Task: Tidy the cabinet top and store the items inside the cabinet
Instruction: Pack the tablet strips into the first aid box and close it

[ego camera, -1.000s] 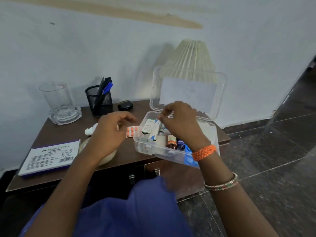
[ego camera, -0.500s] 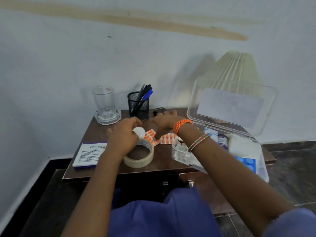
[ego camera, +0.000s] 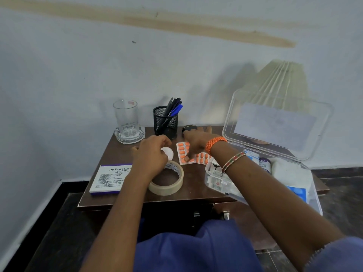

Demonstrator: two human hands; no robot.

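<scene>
Right now I see the cabinet top, then the clear plastic box with its lid up at the right, overhanging the front edge. My right hand lies over the orange pill strips at mid-top, thumb pressing them, fingers fairly straight; nothing is gripped. Those strips should be light, thin and slippery, so I judge an edge pinch best. My left hand curls over a small white bottle beside the tape roll; whether it grips, I cannot tell. The flat box reads "FABER-CASTELL STAMP PAD"
</scene>
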